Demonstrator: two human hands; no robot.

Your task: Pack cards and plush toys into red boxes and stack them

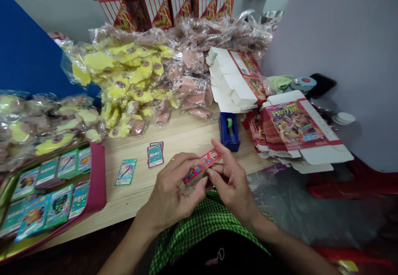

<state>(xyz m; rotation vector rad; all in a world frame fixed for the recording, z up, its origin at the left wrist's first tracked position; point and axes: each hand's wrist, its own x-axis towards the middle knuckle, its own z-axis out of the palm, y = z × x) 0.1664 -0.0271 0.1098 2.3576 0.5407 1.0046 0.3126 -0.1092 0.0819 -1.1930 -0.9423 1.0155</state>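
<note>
Both my hands close on a small red printed box (pixel 203 164), held over the front edge of the table above my lap. My left hand (pixel 178 184) grips its left end between thumb and fingers. On the right end, my right hand (pixel 228 179) pinches the lower side with the thumb, the index finger stretched along the top. The underside of the box is hidden by my fingers. Just beyond it stands a blue tape dispenser (pixel 229 132). To the left lie a short stack of cards (pixel 154 155) and one shiny card (pixel 126 172).
A dark pink tin (pixel 96 184) with several card stacks sits at left. Bagged yellow plush toys (pixel 133 76) and bagged pinkish ones (pixel 192 88) pile up behind. Flattened cartons (pixel 298 121) overhang the right edge. Printed boxes (pixel 158 10) stand along the back.
</note>
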